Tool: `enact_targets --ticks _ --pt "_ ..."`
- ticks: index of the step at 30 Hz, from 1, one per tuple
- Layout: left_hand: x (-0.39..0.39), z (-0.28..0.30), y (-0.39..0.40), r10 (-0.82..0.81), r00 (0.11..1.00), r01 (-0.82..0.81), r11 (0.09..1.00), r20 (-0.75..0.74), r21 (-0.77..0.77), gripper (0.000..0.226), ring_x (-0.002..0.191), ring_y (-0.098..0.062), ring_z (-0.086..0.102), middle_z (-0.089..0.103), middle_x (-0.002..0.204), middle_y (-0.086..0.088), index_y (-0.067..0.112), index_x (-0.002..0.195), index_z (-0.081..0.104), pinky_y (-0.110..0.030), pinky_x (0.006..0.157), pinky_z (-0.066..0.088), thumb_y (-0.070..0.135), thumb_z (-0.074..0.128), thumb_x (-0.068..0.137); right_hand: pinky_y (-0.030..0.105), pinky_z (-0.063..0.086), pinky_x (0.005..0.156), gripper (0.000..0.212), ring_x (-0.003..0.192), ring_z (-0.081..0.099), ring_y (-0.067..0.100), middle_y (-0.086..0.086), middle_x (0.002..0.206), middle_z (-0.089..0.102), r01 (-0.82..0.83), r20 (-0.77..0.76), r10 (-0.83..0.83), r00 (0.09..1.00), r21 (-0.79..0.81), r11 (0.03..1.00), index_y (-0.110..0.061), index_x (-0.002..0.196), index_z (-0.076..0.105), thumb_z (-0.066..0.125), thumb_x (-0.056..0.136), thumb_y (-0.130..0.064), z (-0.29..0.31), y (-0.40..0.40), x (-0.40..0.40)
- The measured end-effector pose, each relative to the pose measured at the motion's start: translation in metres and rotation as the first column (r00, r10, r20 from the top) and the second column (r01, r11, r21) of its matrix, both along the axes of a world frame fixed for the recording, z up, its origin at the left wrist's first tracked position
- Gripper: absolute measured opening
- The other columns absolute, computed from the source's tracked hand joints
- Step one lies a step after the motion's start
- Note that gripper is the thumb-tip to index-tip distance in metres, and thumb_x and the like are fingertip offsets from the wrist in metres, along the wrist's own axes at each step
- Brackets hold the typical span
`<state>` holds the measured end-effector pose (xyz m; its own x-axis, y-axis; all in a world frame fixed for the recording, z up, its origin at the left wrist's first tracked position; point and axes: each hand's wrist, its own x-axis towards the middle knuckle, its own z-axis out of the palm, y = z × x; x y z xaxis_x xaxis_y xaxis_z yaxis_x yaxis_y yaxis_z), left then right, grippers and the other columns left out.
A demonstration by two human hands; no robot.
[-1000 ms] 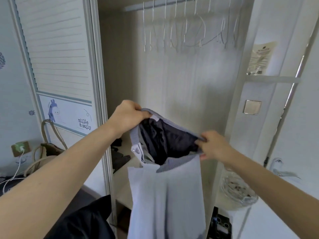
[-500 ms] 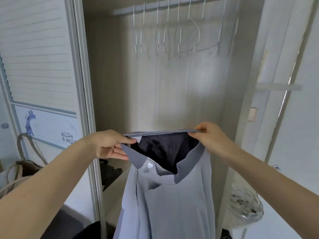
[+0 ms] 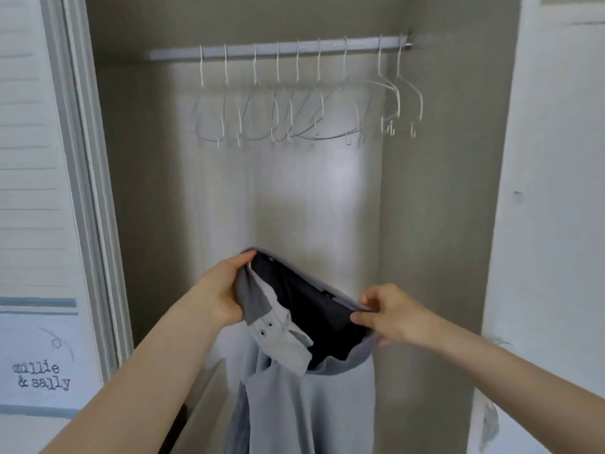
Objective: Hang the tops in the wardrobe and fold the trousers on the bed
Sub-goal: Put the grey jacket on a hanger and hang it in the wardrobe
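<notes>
Both hands, left (image 3: 218,298) and right (image 3: 391,317), grip grey trousers (image 3: 304,398) beside "millie & sally" lettering (image 3: 41,376).

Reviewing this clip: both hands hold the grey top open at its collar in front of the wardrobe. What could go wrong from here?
1. Both the left hand and right hand grip the grey top, so fetching a hanger means letting go with one; the top may sag or drop.
2. The white hangers crowd the rail with arms overlapping; pulling one might drag its neighbours.
3. The placket looks partly fastened, so the collar could resist a hanger.
</notes>
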<state>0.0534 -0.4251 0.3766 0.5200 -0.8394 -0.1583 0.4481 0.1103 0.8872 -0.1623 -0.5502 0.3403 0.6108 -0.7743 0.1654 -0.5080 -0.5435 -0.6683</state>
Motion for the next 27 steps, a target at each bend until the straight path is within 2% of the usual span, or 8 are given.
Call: enact_targets --ticks 4,6,9,12,14,18,21,27 --pt "0.007 -0.001 -0.027 0.083 0.981 -0.079 0.996 0.177 -0.029 0.018 0.073 -0.028 0.066 0.071 0.083 -0.014 0.004 0.088 0.071 -0.033 0.066 0.053 0.022 0.073 0.087 0.030 0.054 0.062 0.017 0.072 0.069 0.027 0.013 0.080 0.072 0.022 -0.116 -0.022 0.993 0.001 1.000 -0.016 0.068 0.063 0.061 0.085 -0.013 0.025 -0.002 0.010" --pt "0.014 -0.006 -0.039 0.154 0.917 -0.137 0.988 0.369 -0.070 0.022 0.072 -0.025 0.064 0.069 0.077 -0.012 -0.001 0.080 0.069 -0.032 0.069 0.050 0.020 0.074 0.085 0.030 0.051 0.065 0.018 0.077 0.068 0.024 0.008 0.079 0.072 0.079 -0.116 -0.101 0.988 -0.184 0.980 -0.012 0.072 0.068 0.057 0.086 -0.015 0.051 -0.007 0.016" --pt "0.025 -0.006 -0.051 0.187 0.702 -0.108 0.982 0.687 -0.157 0.032 0.058 -0.013 0.049 0.050 0.058 -0.003 0.004 0.062 0.057 -0.023 0.058 0.038 0.020 0.071 0.086 0.025 0.039 0.065 0.019 0.085 0.063 0.026 0.008 0.088 0.070 0.237 0.015 -0.267 0.963 -0.516 0.823 -0.007 0.086 0.068 0.052 0.090 -0.018 0.102 -0.019 0.027" --pt "0.037 0.000 -0.058 0.278 0.403 -0.129 0.960 0.872 -0.247 0.044 0.046 -0.005 0.032 0.034 0.046 0.010 0.016 0.054 0.040 -0.018 0.046 0.027 0.019 0.068 0.087 0.034 0.047 0.072 0.019 0.090 0.060 0.036 0.012 0.093 0.068 0.372 0.260 -0.266 0.928 -0.663 0.650 -0.008 0.092 0.065 0.047 0.091 -0.014 0.152 -0.034 0.036" --pt "0.046 0.004 -0.063 0.328 0.265 -0.140 0.943 0.907 -0.301 0.039 0.048 -0.005 0.038 0.043 0.047 0.012 0.019 0.053 0.047 -0.019 0.049 0.029 0.017 0.067 0.087 0.038 0.049 0.075 0.021 0.092 0.058 0.038 0.017 0.098 0.066 0.464 0.396 -0.243 0.886 -0.723 0.512 -0.006 0.096 0.064 0.045 0.091 -0.011 0.189 -0.046 0.040" --pt "0.060 0.017 -0.068 0.406 0.121 -0.168 0.908 0.906 -0.385 0.023 0.061 -0.010 0.058 0.062 0.060 0.010 0.023 0.066 0.064 -0.029 0.058 0.043 0.015 0.065 0.087 0.040 0.039 0.087 0.027 0.108 0.049 0.043 0.024 0.117 0.055 0.595 0.485 -0.375 0.790 -0.755 0.277 0.002 0.114 0.056 0.045 0.092 -0.010 0.259 -0.068 0.045" --pt "0.068 0.027 -0.074 0.473 0.060 -0.172 0.872 0.879 -0.458 0.019 0.063 -0.011 0.060 0.063 0.062 0.009 0.021 0.069 0.066 -0.032 0.059 0.046 0.015 0.065 0.087 0.043 0.035 0.101 0.039 0.122 0.044 0.043 0.027 0.130 0.048 0.624 0.399 -0.532 0.747 -0.698 0.353 0.009 0.125 0.046 0.052 0.094 -0.012 0.294 -0.083 0.044" --pt "0.085 0.039 -0.097 0.485 0.069 -0.105 0.873 0.872 -0.477 0.022 0.065 -0.014 0.061 0.064 0.061 0.007 0.020 0.068 0.067 -0.025 0.058 0.044 0.010 0.065 0.087 0.041 0.038 0.103 0.038 0.127 0.045 0.039 0.022 0.138 0.047 0.616 0.244 -0.606 0.757 -0.574 0.539 0.006 0.130 0.047 0.041 0.096 -0.007 0.324 -0.118 0.048"
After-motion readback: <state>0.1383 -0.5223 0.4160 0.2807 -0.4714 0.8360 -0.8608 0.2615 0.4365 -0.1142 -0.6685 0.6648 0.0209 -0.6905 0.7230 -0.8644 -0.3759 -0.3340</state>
